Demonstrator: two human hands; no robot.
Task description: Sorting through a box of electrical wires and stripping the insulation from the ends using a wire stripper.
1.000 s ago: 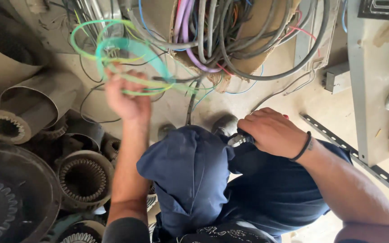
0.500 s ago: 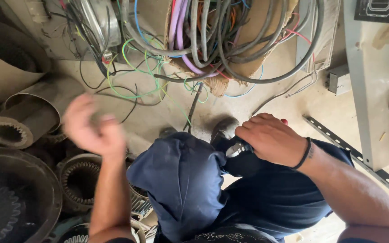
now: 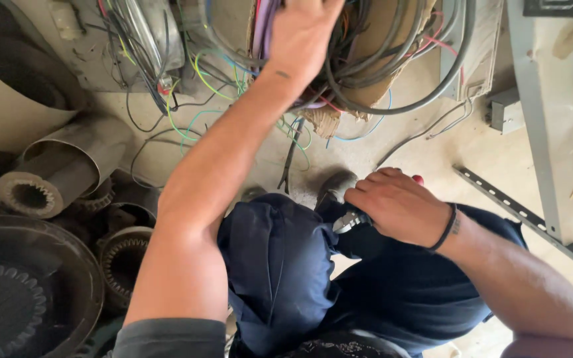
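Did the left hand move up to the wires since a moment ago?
Yes. The left hand went up and rightward, from beside the knee into the cable bundle.

Left hand [image 3: 303, 33] outstretched, right hand [image 3: 399, 205] (fingers curled) low.

A second ago the left hand [image 3: 303, 33] held a loop of green wire up near the cable bundle [image 3: 366, 59]; half a second ago it had dropped back, blurred, empty, over the stator cores – now it reaches far up, arm stretched, fingers buried in the tangled cables – the green loop gone from it
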